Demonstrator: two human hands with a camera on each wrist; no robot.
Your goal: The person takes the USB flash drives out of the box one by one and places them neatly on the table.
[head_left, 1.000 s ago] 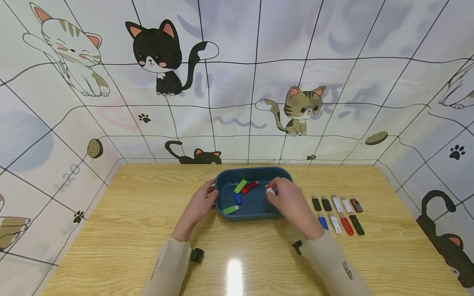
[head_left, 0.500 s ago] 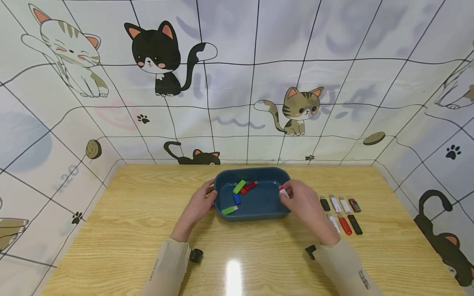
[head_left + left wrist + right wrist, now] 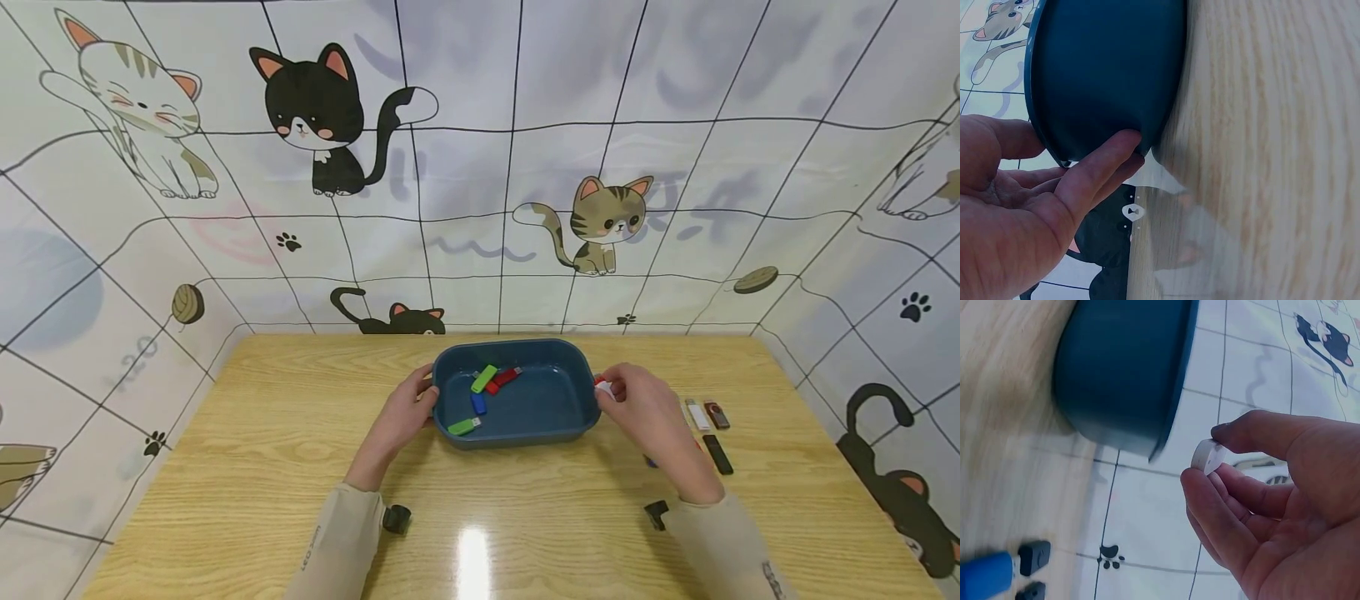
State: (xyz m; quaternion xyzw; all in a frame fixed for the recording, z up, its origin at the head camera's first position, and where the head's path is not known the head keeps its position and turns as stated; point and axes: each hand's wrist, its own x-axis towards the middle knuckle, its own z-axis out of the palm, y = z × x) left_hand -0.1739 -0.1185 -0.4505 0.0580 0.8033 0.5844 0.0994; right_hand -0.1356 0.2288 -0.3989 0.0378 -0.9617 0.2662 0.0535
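My right hand (image 3: 648,408) pinches a red and white USB flash drive (image 3: 604,386) between thumb and fingertips, just outside the right end of a dark blue plastic bin (image 3: 551,404). From the right wrist, the drive's white rounded end (image 3: 1207,456) shows, apart from the bin. My left hand (image 3: 401,412) holds the bin's left end, thumb by the rim and fingers against the outer wall. Inside the bin lie a light green drive (image 3: 484,379) over red ones (image 3: 508,377), a blue drive (image 3: 478,404) and another green drive (image 3: 464,427).
On the table right of the bin, other flash drives lie in rows, partly hidden by my right hand: a white one (image 3: 698,415), a brownish-red one (image 3: 717,415), a black one (image 3: 717,455). A cat-patterned sheet (image 3: 480,250) rises behind the table.
My right hand has carried the red and white flash drive rightward, from inside the bin to beyond its right rim. The left hand keeps its place on the bin.
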